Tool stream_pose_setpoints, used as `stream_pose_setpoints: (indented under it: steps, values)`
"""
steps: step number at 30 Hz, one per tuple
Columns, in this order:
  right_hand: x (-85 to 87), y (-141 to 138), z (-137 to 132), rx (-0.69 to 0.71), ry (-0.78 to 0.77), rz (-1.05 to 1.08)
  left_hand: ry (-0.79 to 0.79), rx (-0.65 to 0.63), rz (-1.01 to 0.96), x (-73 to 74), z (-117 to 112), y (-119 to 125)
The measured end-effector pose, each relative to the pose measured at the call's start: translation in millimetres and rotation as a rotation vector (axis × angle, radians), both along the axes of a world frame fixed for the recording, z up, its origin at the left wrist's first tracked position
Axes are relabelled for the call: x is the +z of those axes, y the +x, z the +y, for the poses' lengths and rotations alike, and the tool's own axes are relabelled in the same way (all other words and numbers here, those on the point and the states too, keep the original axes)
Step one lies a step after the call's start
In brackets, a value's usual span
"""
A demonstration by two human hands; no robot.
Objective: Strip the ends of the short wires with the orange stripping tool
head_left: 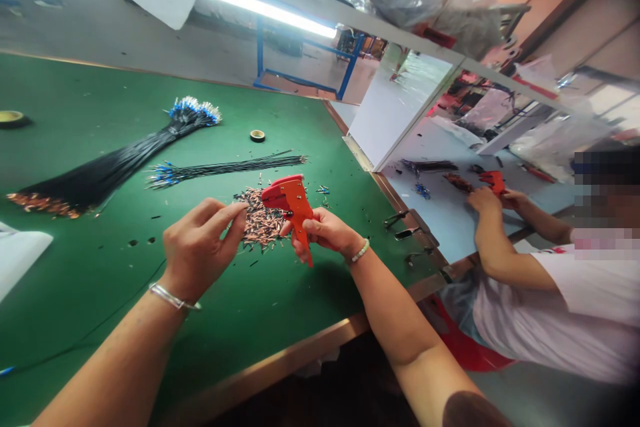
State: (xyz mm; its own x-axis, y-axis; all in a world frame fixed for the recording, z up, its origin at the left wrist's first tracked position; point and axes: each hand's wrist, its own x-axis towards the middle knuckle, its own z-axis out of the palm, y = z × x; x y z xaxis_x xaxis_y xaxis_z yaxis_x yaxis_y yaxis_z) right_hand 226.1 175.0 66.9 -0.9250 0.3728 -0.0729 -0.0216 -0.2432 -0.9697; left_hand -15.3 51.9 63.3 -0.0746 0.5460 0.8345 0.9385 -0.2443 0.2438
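My right hand (327,230) is wrapped around the handle of an orange-red wire stripper (295,203), its jaws facing left. To the left of the jaws, my left hand (200,240) has thumb and fingers pinched on a thin black wire (117,310). That wire trails from behind the hand down to a blue-tipped end (7,371) at the left edge; my fingers cover the pinched end. Under and behind the tool lies a heap of short stripped wire scraps (263,223) with copper and black bits.
A thick bundle of black wires (100,163) and a thinner one (235,165) lie on the green table (200,360). Tape rolls (257,136) sit farther back. At right, a co-worker (550,293) holds a similar red tool (494,181) at the neighbouring table.
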Motion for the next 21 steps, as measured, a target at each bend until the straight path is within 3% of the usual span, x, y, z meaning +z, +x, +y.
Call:
stream_pose_setpoints:
  steps: [10, 21]
  values:
    - [-0.8, -7, -5, -0.144, 0.010, 0.019, 0.028, 0.009, 0.037, 2.4, 3, 1]
    - [2.2, -14, -13, -0.196, 0.027, 0.020, 0.008, 0.046, 0.065, -0.4, 3, 0]
